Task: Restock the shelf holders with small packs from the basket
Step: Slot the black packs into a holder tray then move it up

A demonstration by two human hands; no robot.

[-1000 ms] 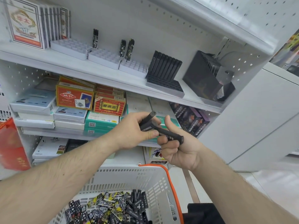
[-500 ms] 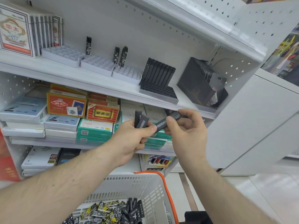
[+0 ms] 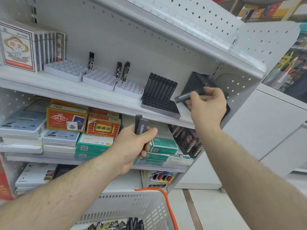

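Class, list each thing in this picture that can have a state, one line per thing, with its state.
Left hand: grips two dark packs, upright.
Right hand: pinches one dark pack, raised near the tilted black holder.
Black slotted holder: back row full, front slots free.
White trays: nearly unfilled, three packs standing.
Basket: holds loose packs.

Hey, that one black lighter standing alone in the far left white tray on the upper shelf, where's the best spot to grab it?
Pinch the black lighter near its top, coming straight down from above. It stands upright with its lower end sunk in a cell of the white tray, so only the upper body is free. The neighbouring cells look empty, leaving room for fingers on both flat sides.
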